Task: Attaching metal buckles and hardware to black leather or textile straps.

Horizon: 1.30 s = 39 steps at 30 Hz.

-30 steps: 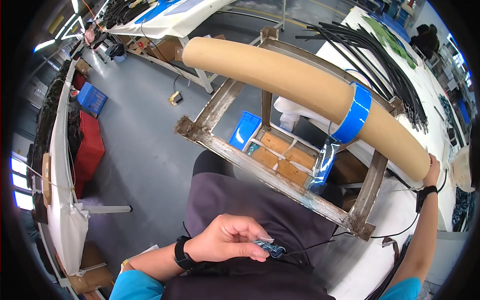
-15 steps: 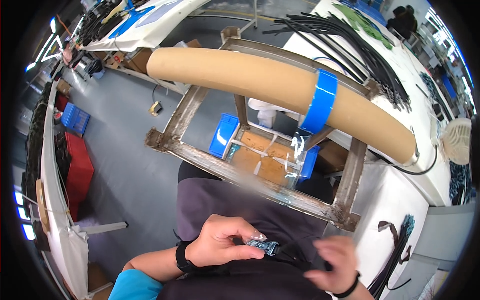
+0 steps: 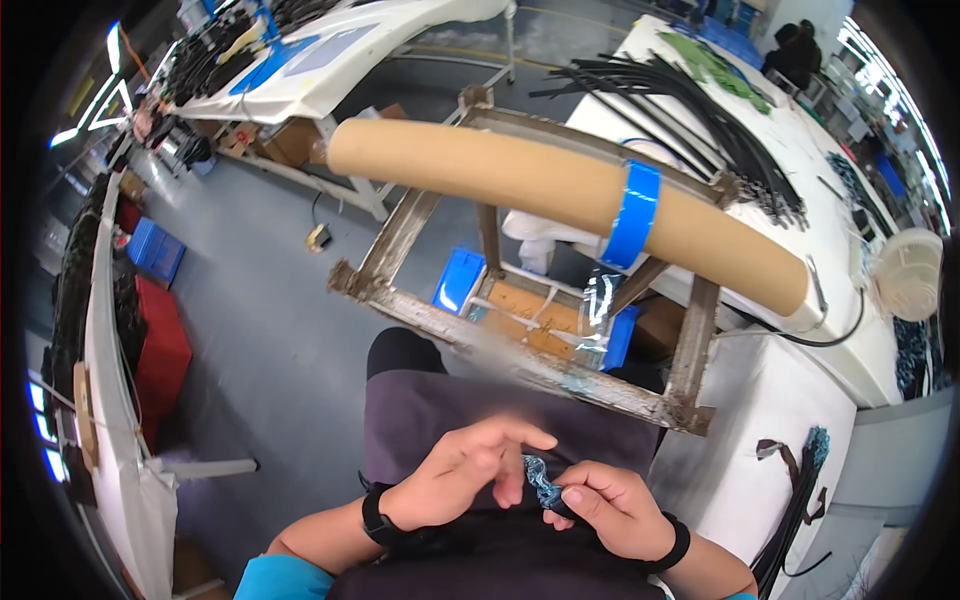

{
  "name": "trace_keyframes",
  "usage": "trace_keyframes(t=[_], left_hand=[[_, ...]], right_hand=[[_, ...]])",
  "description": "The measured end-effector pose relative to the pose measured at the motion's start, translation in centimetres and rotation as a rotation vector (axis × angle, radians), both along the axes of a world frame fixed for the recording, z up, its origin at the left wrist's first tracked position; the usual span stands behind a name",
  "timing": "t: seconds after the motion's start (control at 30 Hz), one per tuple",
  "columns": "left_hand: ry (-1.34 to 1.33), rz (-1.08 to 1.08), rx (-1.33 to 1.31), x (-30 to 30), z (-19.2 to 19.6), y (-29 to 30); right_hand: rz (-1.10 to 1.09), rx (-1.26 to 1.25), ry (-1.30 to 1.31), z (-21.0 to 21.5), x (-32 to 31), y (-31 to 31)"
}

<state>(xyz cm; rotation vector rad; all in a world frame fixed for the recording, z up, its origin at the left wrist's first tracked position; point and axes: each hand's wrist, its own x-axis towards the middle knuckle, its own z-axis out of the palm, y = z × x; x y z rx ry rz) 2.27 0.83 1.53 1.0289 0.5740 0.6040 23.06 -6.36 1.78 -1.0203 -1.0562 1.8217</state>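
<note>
My right hand (image 3: 612,508) pinches a small gathered piece of blue-and-black patterned fabric (image 3: 541,480) between thumb and fingers, above my dark apron (image 3: 430,405). The fabric's free upper end stands up, crumpled, toward my left hand. My left hand (image 3: 465,465) is beside it, its index finger stretched out and the other fingers apart, with nothing visible in its grip. Part of the fabric is covered by the right fingers.
A worn frame (image 3: 520,365) stands ahead, with a brown cardboard tube (image 3: 480,165) across it; blue tape (image 3: 633,215) wraps the tube. At right, a white table (image 3: 740,400) bears black strips with blue gathered fabric (image 3: 817,445). Long black strips (image 3: 700,110) lie farther back.
The fabric has passed from my left hand to my right, which has come in from the right. My left fingers have opened. The view has shifted slightly.
</note>
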Motion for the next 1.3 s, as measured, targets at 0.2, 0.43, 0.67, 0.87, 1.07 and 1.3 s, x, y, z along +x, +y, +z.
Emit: trace_keyframes(t=[0.2, 0.43, 0.67, 0.87, 1.07, 1.3], left_hand=[[-0.023, -0.15, 0.02, 0.7, -0.8, 0.6], [0.025, 0.202, 0.044, -0.9, -2.0, -0.3], [0.036, 0.181, 0.021, 0.4, -2.5, 1.2], [0.005, 0.151, 0.023, 1.7, -3.2, 2.0], [0.094, 0.17, 0.039, 1.7, -3.2, 0.8], [0.138, 0.095, 0.012, 1.9, 0.0, 0.3]], right_hand=[[-0.156, -0.167, 0.254, 2.8, 3.1, -2.5], [-0.734, -0.102, 0.326, 7.5, 11.9, -11.3], [-1.6, 0.144, -0.623, 23.9, 21.6, -27.5], [-1.428, 0.067, -1.864, 30.7, 26.6, -30.0], [-1.354, -0.23, -1.643, 14.5, 34.5, -26.0], [-1.524, -0.218, -1.406, -9.1, 41.1, -20.5]])
